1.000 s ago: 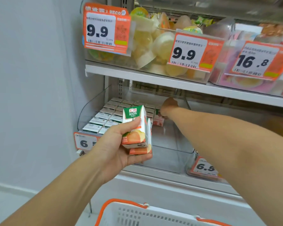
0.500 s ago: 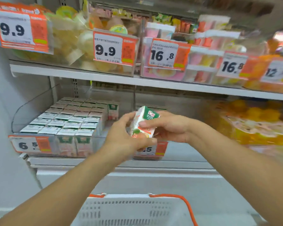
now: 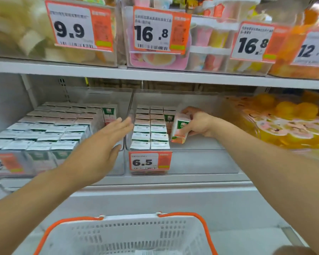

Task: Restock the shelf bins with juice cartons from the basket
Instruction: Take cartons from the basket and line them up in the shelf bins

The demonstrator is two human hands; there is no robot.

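The right hand point(image 3: 199, 122) is holding one juice carton point(image 3: 180, 130), with the fingers curled over its top and the thumb under its side. The carton is tilting a little, and its bottom corner is sitting on the floor of the middle clear bin point(image 3: 201, 161), just beside the rows of cartons point(image 3: 149, 129) already standing in there. The carton is showing a green patch with "100%" on it and a peach-colored picture lower down.

The left hand point(image 3: 103, 144) is reaching out flat toward the shelf with its fingers straight and holding nothing. Its fingertips are being held near the wall between the two bins.

The left bin point(image 3: 118, 162) is looking almost full of the same cartons point(image 3: 50, 129), packed in neat rows with white tops. One carton at the back is showing its green "100%" face.

A price tag point(image 3: 149, 161) on the front of the middle bin is reading "6.5". On the shelf above, more tags are reading "9.9" point(image 3: 77, 26), "16.8" point(image 3: 158, 30), "16.8" again point(image 3: 252, 43) and "12.0" point(image 3: 313, 50). The small writing on them is too blurry to read.

Clear tubs with yellow and pink cups are sitting behind those tags. A pack of yellow fruit cups point(image 3: 287, 122) is sitting to the right of the middle bin.

The white basket point(image 3: 118, 234) with orange handles is sitting low in front of the person.
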